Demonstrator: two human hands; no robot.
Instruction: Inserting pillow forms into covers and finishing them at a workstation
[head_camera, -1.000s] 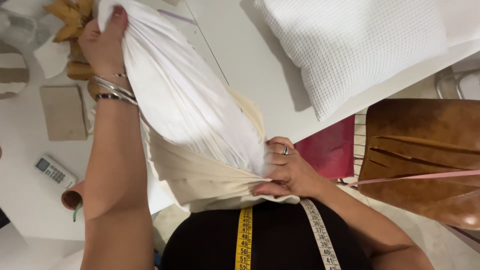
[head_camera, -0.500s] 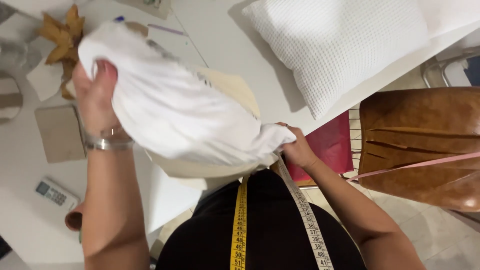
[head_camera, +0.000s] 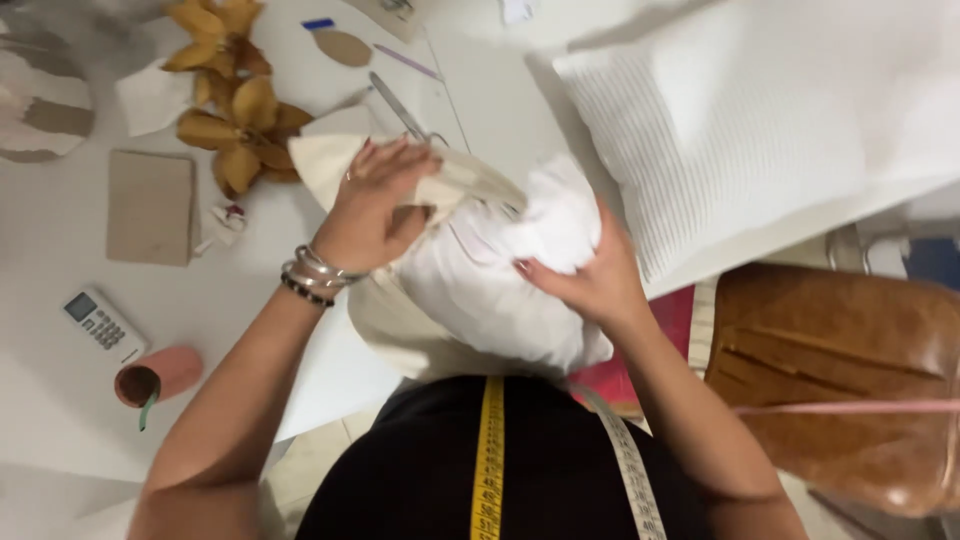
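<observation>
Head view: left hand (head_camera: 375, 205) grips cream cover (head_camera: 400, 320); right hand (head_camera: 590, 280) seemingly presses white pillow (head_camera: 500, 270).

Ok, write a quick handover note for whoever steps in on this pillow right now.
Left hand: gripping the cream fabric cover at its upper edge.
Right hand: pressed flat on the white pillow insert.
Both sit at the edge of the white table, against the body.
Done: insert partly inside the cover.
Left: much of the insert looks uncovered; likely work it fully in.

White pillow (head_camera: 500, 280), cream fabric cover (head_camera: 400, 320), yellow tape measure (head_camera: 489, 460), golden-brown flower (head_camera: 235, 110), pink cup (head_camera: 160, 375)
</observation>
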